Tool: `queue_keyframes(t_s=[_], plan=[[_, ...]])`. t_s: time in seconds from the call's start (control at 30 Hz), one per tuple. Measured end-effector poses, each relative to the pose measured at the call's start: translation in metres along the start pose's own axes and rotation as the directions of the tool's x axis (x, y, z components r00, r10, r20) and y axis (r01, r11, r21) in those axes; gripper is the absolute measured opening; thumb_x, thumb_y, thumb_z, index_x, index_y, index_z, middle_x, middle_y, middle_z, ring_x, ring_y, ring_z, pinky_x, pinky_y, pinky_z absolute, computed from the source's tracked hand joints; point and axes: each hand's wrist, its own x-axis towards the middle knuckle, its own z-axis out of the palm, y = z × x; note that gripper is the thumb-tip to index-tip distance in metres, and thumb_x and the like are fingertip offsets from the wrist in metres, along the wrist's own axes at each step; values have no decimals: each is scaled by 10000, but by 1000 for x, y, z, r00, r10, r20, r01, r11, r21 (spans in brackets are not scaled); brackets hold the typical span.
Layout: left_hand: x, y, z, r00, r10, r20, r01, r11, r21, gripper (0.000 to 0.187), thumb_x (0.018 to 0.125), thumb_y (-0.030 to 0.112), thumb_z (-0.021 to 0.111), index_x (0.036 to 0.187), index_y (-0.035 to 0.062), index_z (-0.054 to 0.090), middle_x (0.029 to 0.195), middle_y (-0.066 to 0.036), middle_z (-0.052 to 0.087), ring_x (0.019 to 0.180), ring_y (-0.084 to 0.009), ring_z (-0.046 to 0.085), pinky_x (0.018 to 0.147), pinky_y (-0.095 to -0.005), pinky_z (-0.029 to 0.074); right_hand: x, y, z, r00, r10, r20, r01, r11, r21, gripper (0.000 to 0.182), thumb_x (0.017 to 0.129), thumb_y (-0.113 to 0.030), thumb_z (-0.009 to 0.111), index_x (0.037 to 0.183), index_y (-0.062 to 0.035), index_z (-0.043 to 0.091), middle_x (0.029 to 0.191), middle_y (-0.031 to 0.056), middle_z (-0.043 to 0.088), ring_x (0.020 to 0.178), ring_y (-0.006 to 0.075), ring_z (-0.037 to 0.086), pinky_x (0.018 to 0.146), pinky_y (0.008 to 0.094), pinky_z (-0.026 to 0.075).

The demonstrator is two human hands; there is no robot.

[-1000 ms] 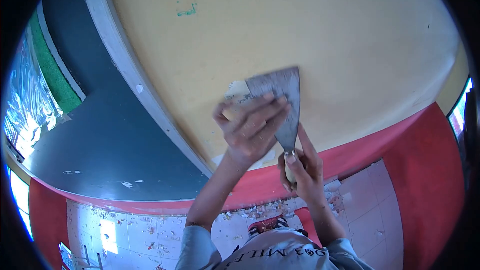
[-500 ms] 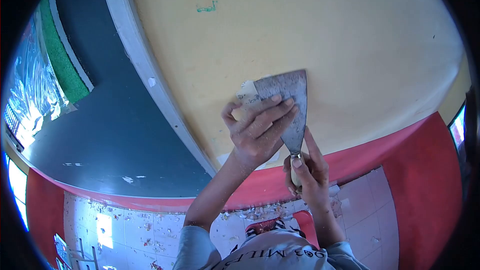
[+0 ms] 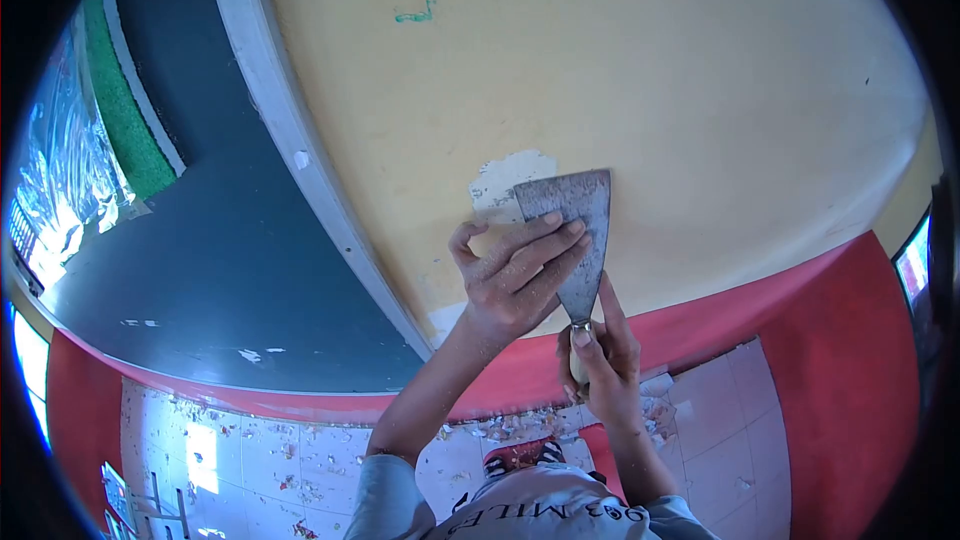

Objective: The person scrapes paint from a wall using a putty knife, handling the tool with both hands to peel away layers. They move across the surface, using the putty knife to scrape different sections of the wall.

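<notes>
A wide metal scraper [image 3: 582, 265] lies against the yellow wall [image 3: 700, 90], its broad edge up and its handle [image 3: 579, 365] down. My right hand [image 3: 608, 365] is wrapped round the handle, with one finger stretched along the blade's side. The fingers of my left hand [image 3: 520, 275] lie flat on the blade face, spread a little, with the thumb apart to the left. Just above the left hand, a pale patch [image 3: 510, 175] of bare wall shows beside the blade's upper left corner.
A dark board [image 3: 230, 240] with a pale frame [image 3: 300, 140] stands at left, near a green strip [image 3: 125, 110] and shiny plastic [image 3: 60, 160]. Red paint [image 3: 850, 340] covers the lower wall. Flakes litter the tiled floor [image 3: 250, 460]. A red stool-like object [image 3: 520, 453] is below.
The scraper and my right hand have moved down and slightly left, showing more of the pale patch. My left hand stays on the blade, slightly lower.
</notes>
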Motion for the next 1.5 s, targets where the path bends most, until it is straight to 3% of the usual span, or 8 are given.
queue_keyframes(t_s=[0.2,0.33,0.5,0.67,0.9,1.1,1.27,1.5], plan=[[40,-11,-11,996,-47,-76,50,998,38,247,693,202,776,938,230,762,1063,107,706,1074,-77,636,968,-406,274,22,-27,20,995,-75,65,74,997,15,604,1013,-131,488,1545,-115,204,818,63,575,493,32,449,430,185,368],[-9,2,-11,991,-6,132,11,999,-31,256,706,210,775,961,226,756,1098,92,704,1110,-94,631,1020,-430,266,-2,7,-5,999,35,-29,-36,999,-23,588,1017,-145,486,1541,-115,222,820,62,576,487,33,441,427,188,369],[20,-17,-15,998,61,-2,-61,998,-18,271,682,195,761,952,224,755,1102,91,702,1115,-95,629,1026,-448,256,13,-8,13,997,-66,32,66,998,0,590,1016,-143,488,1542,-117,221,817,48,567,502,35,459,425,189,380],[4,-5,-14,999,4,41,-2,999,-37,286,656,209,783,940,227,758,1093,102,701,1096,-84,630,1010,-447,260,2,-6,2,999,28,24,-27,999,-31,596,1014,-143,493,1543,-122,219,818,48,567,506,33,448,430,193,379],[20,-15,-9,997,21,-75,-24,999,-43,277,645,265,802,918,249,756,1071,121,702,1059,-71,633,985,-447,277,9,-26,8,999,-10,40,13,997,-79,587,1011,-122,488,1539,-113,231,825,58,580,509,35,455,424,196,365],[-5,-8,-5,999,26,-28,-26,999,-25,240,688,258,784,927,245,760,1067,118,707,1057,-79,641,979,-439,276,-3,3,-1,1000,3,1,-3,1000,7,577,1016,-127,478,1535,-83,229,825,62,585,504,34,452,429,189,360],[28,-17,-14,992,-30,-120,34,999,26,256,672,249,799,925,249,761,1042,116,714,1038,-88,650,979,-436,274,17,-23,15,993,-81,88,86,995,-59,565,1019,-120,462,1534,-80,234,841,66,569,516,37,463,446,194,371],[-4,-10,-13,1000,-10,-7,10,1000,24,266,676,232,791,940,236,763,1054,106,713,1045,-82,646,988,-431,280,-13,13,-1,996,-16,87,12,999,39,547,1030,-139,439,1528,-51,230,937,93,549,530,44,455,465,186,384]])
